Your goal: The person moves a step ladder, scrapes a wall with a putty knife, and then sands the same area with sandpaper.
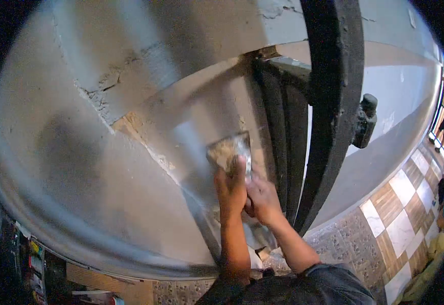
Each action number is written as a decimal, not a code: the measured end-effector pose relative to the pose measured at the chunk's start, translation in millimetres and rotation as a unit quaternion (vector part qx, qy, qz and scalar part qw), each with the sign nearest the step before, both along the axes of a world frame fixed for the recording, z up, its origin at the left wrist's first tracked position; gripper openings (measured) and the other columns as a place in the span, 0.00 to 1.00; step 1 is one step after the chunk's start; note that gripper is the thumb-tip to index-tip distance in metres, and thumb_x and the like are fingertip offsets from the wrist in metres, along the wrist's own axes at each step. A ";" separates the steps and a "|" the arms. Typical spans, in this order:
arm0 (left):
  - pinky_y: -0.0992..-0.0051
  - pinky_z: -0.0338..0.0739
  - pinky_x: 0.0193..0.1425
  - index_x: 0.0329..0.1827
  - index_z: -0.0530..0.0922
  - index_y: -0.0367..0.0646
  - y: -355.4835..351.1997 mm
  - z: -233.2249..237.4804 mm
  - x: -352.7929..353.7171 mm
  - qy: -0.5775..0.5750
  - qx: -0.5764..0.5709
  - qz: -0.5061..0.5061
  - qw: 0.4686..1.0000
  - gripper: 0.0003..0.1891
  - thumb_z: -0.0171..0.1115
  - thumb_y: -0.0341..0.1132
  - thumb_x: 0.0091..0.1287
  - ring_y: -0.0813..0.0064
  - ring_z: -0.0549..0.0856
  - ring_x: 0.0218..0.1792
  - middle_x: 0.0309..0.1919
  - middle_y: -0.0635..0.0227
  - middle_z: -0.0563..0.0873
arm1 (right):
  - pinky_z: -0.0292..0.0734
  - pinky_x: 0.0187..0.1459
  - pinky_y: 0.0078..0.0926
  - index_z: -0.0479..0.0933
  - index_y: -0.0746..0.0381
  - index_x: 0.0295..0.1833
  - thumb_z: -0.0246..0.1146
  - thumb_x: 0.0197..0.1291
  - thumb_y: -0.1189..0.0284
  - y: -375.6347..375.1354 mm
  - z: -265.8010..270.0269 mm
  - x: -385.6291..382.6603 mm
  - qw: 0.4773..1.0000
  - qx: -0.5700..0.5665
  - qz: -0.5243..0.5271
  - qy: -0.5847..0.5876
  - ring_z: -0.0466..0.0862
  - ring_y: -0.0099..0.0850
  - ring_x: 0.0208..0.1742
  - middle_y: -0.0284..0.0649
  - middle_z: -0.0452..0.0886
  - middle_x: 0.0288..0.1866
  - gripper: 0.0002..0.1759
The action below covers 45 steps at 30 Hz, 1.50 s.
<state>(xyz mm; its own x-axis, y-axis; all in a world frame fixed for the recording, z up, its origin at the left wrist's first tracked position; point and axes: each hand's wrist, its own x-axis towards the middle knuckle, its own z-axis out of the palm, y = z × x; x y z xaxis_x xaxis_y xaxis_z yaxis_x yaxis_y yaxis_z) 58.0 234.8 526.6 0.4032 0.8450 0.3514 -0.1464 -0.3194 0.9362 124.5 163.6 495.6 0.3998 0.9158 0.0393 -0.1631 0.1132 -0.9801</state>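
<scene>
Near the middle of the head view, a flat metal blade (244, 142) with tan material on it lies close to the grey wall. My left hand (231, 187) is closed on the blade, its thumb pointing up across the face. Just right of it, my right hand (262, 197) is closed at the blade's lower part; what its fingers wrap round is mostly hidden. Cracks and a chipped, rough seam (148, 150) run down the wall left of the hands.
A dark metal gate frame (333, 101) with a hinge (366, 122) stands right of my hands. Checkered floor tiles (402, 187) lie at the lower right. One person stands far right, and part of another is at the right edge. Shelved items are lower left.
</scene>
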 end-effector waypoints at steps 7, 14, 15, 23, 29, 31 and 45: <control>0.72 0.72 0.36 0.35 0.75 0.33 -7.4 -10.7 4.5 -0.039 0.055 0.019 0.998 0.21 0.55 0.49 0.64 0.77 0.77 0.32 0.31 0.63 0.82 | 0.61 0.59 0.28 0.73 0.71 0.47 0.48 0.65 0.62 0.8 -28.4 -13.3 0.988 0.123 -0.084 -0.037 0.70 0.34 0.59 0.55 0.73 0.54 0.21; 0.70 0.72 0.37 0.34 0.77 0.33 -6.0 12.0 6.5 0.031 0.070 0.061 0.995 0.21 0.58 0.47 0.62 0.72 0.79 0.30 0.26 0.63 0.82 | 0.70 0.29 0.20 0.74 0.65 0.50 0.50 0.64 0.61 -3.3 8.6 -1.9 0.995 0.095 -0.016 0.025 0.75 0.21 0.26 0.36 0.78 0.35 0.19; 0.70 0.72 0.36 0.33 0.77 0.33 -9.0 -6.3 3.7 -0.009 0.066 0.055 0.996 0.20 0.58 0.47 0.62 0.73 0.79 0.29 0.26 0.63 0.82 | 0.71 0.34 0.23 0.73 0.65 0.51 0.50 0.64 0.60 -5.8 -3.7 -1.7 0.994 0.084 -0.040 -0.065 0.76 0.23 0.30 0.38 0.78 0.38 0.20; 0.76 0.73 0.33 0.36 0.75 0.37 -6.0 29.7 2.7 -0.035 -0.020 -0.071 0.997 0.17 0.57 0.45 0.63 0.77 0.79 0.28 0.28 0.66 0.81 | 0.71 0.32 0.25 0.72 0.67 0.34 0.46 0.65 0.61 3.2 16.2 -5.2 0.973 0.171 -0.092 -0.123 0.75 0.31 0.25 0.37 0.75 0.24 0.20; 0.75 0.73 0.32 0.33 0.76 0.37 -15.3 -6.4 10.7 -0.072 0.059 0.050 0.994 0.17 0.58 0.46 0.62 0.77 0.79 0.27 0.27 0.66 0.82 | 0.62 0.18 0.20 0.69 0.63 0.27 0.45 0.66 0.61 27.7 -23.2 -6.2 0.826 0.329 -0.313 -0.334 0.67 0.23 0.13 0.29 0.67 0.15 0.20; 0.75 0.73 0.32 0.34 0.75 0.36 -5.1 8.1 15.7 -0.075 0.031 0.035 0.996 0.17 0.58 0.45 0.62 0.77 0.79 0.27 0.26 0.66 0.81 | 0.66 0.22 0.23 0.72 0.62 0.32 0.47 0.66 0.60 9.6 4.4 1.3 0.959 0.201 -0.150 -0.129 0.72 0.25 0.20 0.33 0.72 0.21 0.19; 0.75 0.73 0.31 0.36 0.76 0.37 -7.9 40.3 14.0 -0.046 0.092 0.007 0.995 0.19 0.55 0.48 0.64 0.75 0.79 0.25 0.26 0.64 0.81 | 0.62 0.22 0.19 0.71 0.61 0.39 0.48 0.65 0.60 2.1 29.8 2.1 0.987 0.131 0.016 0.086 0.68 0.20 0.18 0.30 0.70 0.20 0.16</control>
<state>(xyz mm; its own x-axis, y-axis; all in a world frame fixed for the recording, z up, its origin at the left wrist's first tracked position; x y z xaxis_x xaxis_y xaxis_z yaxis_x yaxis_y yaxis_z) 71.9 226.9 567.0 0.3510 0.7684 0.5351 -0.2231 -0.4864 0.8448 126.6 165.7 525.3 0.3925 0.8953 0.2107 -0.3322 0.3516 -0.8752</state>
